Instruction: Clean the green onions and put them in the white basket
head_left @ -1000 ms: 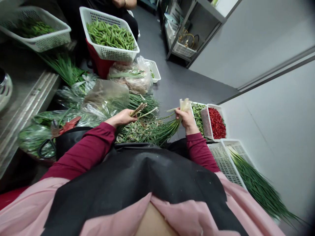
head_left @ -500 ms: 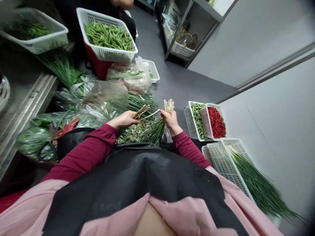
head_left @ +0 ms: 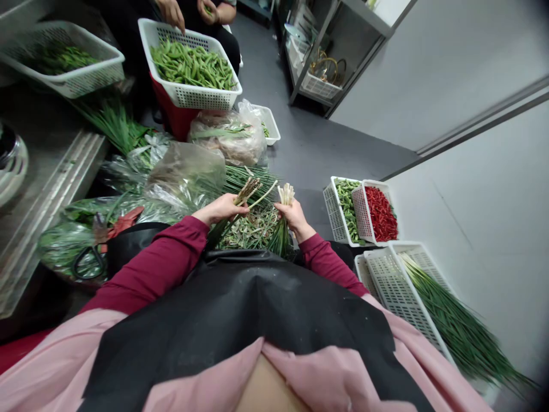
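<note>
My left hand point(head_left: 223, 208) is closed around a bunch of scallions point(head_left: 247, 190) with brownish, dirty root ends. One paler stalk point(head_left: 265, 193) sticks out of that bunch towards the right, its tip close to the other bunch. My right hand point(head_left: 294, 215) grips a second bunch of scallions point(head_left: 286, 193), whose ends are white and clean and whose green leaves hang down. Below and between both hands lies a heap of scallion trimmings point(head_left: 253, 229). More green scallions point(head_left: 249, 178) lie just beyond it.
A co-worker's hands point(head_left: 171, 12) are at a white basket of green peppers point(head_left: 193, 64). Plastic bags point(head_left: 184, 171) lie left of centre, scissors point(head_left: 88, 262) beside them. At right stand baskets of red chillies point(head_left: 378, 213), green pods point(head_left: 346, 200) and long scallions point(head_left: 454, 315).
My right hand has let go of the pale stalk's tip and moved slightly down and left with its bunch. The stalk stays in my left hand. The co-worker's hands have come into view.
</note>
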The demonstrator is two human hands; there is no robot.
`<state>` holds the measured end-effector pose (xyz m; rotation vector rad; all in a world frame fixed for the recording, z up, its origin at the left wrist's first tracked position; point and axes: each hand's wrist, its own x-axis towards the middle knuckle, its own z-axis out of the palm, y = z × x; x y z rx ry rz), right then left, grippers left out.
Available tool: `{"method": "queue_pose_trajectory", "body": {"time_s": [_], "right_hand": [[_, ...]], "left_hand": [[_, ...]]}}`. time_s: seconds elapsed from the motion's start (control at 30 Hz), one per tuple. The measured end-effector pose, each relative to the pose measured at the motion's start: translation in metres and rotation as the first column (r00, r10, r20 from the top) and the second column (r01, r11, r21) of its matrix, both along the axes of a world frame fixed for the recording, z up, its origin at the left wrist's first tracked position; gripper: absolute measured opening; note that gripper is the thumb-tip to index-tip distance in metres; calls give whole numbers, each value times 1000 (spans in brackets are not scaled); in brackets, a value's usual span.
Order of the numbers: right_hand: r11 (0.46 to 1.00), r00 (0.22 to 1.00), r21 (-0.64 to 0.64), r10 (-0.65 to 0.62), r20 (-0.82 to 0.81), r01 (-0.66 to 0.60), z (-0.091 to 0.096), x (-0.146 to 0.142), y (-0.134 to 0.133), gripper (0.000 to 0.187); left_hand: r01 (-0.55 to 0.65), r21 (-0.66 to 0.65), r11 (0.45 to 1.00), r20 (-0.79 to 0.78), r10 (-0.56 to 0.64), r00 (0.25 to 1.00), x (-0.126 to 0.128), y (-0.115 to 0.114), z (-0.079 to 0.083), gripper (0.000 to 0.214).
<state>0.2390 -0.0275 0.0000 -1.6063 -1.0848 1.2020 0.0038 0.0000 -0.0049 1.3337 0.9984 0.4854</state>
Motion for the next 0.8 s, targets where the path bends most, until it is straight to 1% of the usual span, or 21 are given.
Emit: {"method": "queue_pose_trajectory", "body": {"time_s": [0.13,0.2,0.27,0.3,0.37,0.4,0.47,0.5,0.57,0.67,0.73,0.8], "right_hand": [[997,974,37,80,-210,-74,13,-13,-3,33],[996,964,47,79,-256,-70,17,-19,-4,34],[998,960,39,50,-276,-41,18,-22,-4,36],[999,959,26,34,-283,-27,18,-22,-4,37],[1000,952,6,4,-306,-3,18,-18,-3,40],[1000,946,2,-3,-323,3,18,-15,-3,42],[1000,936,1,0,-352,0,20,-11,-2,43],[1000,935,2,12,-356,-12,21,-11,-2,43],[997,944,1,74,-322,-78,22,-17,-4,39],[983,956,16,184,-227,-185,21,-40,-9,32],[980,965,19,197,-171,-197,17,-56,-11,29],[984,977,31,179,-113,-177,12,-68,-11,27]], "left_hand": [[27,-56,998,71,-23,997,15,-6,-3,25],[64,-76,995,86,-57,995,22,-10,-5,27],[90,-102,991,98,-80,992,26,-12,-6,28],[83,-120,989,112,-69,991,26,-12,-6,28],[36,-167,985,185,-5,983,24,-10,-6,31],[5,-196,981,248,44,968,23,-7,-5,34],[-40,-266,963,386,144,911,19,-1,-5,40],[-47,-306,951,440,185,878,17,2,-5,42],[-37,-379,925,501,239,832,17,6,-5,43],[9,-440,898,542,257,800,23,6,-7,40],[14,-460,888,549,273,790,29,3,-10,42],[-19,-470,882,530,300,793,36,0,-11,45]]}}
